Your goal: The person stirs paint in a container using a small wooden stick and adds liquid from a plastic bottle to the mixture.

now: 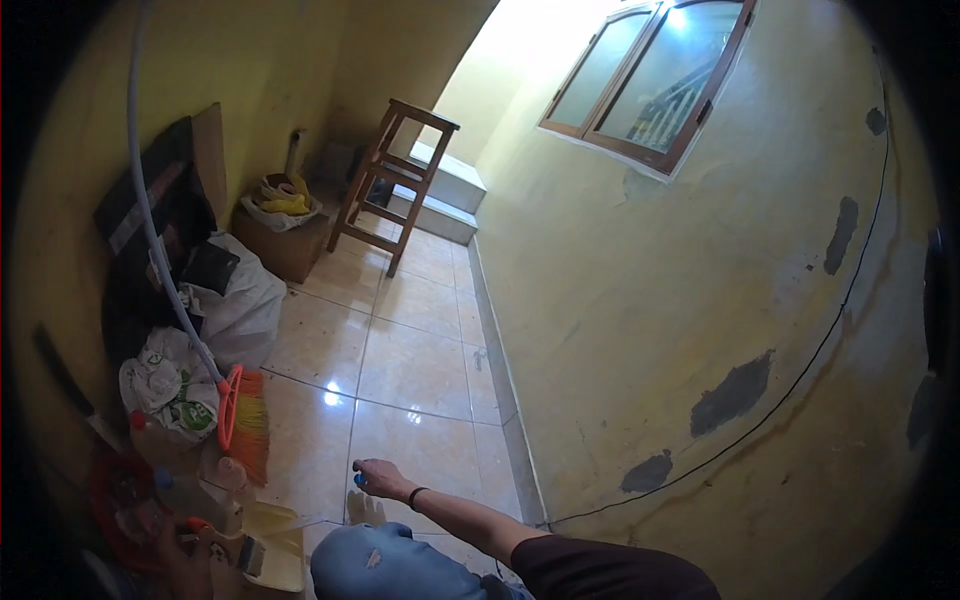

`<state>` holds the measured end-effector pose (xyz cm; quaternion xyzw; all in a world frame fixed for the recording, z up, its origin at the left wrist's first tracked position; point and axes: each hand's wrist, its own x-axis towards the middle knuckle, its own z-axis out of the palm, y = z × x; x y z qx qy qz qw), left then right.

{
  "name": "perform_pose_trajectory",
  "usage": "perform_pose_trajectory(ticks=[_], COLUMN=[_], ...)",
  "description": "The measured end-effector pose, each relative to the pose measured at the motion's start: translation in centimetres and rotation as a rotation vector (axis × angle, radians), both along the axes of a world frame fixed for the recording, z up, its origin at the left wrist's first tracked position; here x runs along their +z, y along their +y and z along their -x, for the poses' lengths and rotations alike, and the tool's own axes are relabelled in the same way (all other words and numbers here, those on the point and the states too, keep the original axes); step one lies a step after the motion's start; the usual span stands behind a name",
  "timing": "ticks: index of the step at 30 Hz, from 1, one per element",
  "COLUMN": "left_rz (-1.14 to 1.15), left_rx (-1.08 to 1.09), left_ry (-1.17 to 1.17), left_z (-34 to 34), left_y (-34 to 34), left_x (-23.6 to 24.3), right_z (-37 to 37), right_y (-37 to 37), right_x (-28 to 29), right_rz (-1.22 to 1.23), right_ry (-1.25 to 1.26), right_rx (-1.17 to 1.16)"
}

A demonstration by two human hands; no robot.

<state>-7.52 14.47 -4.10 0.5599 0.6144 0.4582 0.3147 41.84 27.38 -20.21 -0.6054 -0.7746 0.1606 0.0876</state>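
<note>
My right hand (380, 478) reaches out over the tiles beyond my knee in torn blue jeans (385, 562). Its fingers are closed on a small blue object (359, 480), perhaps a cap; most of it is hidden. Low on the left, my left hand (185, 562) is in shadow with its fingers curled, beside a small orange-red piece (197, 524). What it grips I cannot make out. Right by it are a cut-open pale yellow container (283, 522), a brush-like piece with a grey end (251, 556) and a red basin (108, 500).
Bottles (232, 474) cluster near the basin. An orange broom (250, 425) leans by white plastic bags (170, 385) along the left wall. Farther off are a cardboard box (285, 240), a wooden stool (394, 185) and steps (440, 215). A patched yellow wall (620, 330) bounds the right.
</note>
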Motion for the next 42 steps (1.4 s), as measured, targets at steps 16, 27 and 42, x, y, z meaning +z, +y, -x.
perform_pose_trajectory(ticks=[16, 27, 42], left_rz=[0.193, -0.103, -0.104], left_rx=[-0.118, -0.033, -0.033], left_ry=[-0.344, -0.019, -0.051], left_z=[2.4, -1.3, -1.5], left_y=[1.7, 0.4, -2.1], left_x=[0.8, 4.4, 8.0], right_z=[-3.2, -4.6, -3.1], right_y=[1.5, 1.5, 0.3], right_x=[8.7, 15.5, 14.2], right_rz=[-0.069, -0.133, -0.139], right_ry=[-0.223, -0.325, -0.338], right_rx=[0.172, 0.196, 0.260])
